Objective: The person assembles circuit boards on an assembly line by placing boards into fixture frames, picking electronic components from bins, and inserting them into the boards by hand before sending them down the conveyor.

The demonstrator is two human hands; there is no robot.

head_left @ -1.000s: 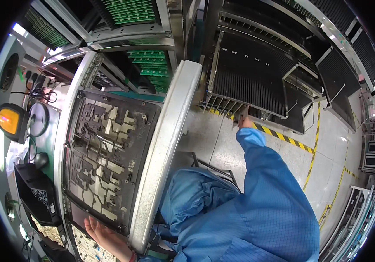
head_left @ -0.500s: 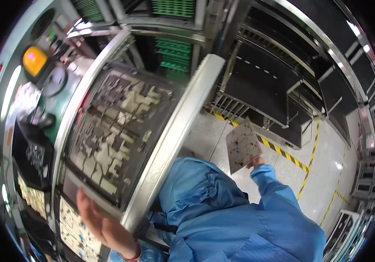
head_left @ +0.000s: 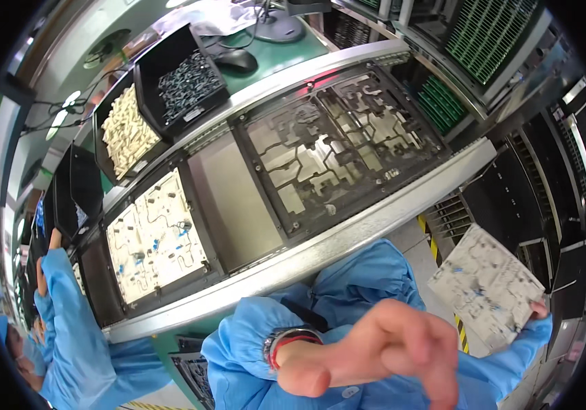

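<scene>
At the right side my right hand (head_left: 537, 311) grips a white circuit board (head_left: 485, 283) by its edge, closed on the lower right corner. The board has small dark and blue parts on it and is held tilted, off the conveyor. In front of my body my left hand (head_left: 388, 345) is raised with nothing in it, fingers loosely bent and apart. Ahead on the conveyor lies a dark fixture (head_left: 286, 164) with irregular cutouts. Further left, a second white circuit board (head_left: 153, 239) with blue and black parts sits in another dark frame.
The conveyor's metal rail (head_left: 320, 256) runs across before me. Behind it stand black bins of cream parts (head_left: 128, 131) and dark parts (head_left: 187, 85), and a computer mouse (head_left: 237, 60). At left, a co-worker's blue sleeve (head_left: 78, 328) reaches in. Black racks (head_left: 511, 184) stand at right.
The view has turned left, bringing the bins and co-worker into fuller view. My left hand has moved from over the conveyor to before my body. The right hand still holds the board, now turned flatter.
</scene>
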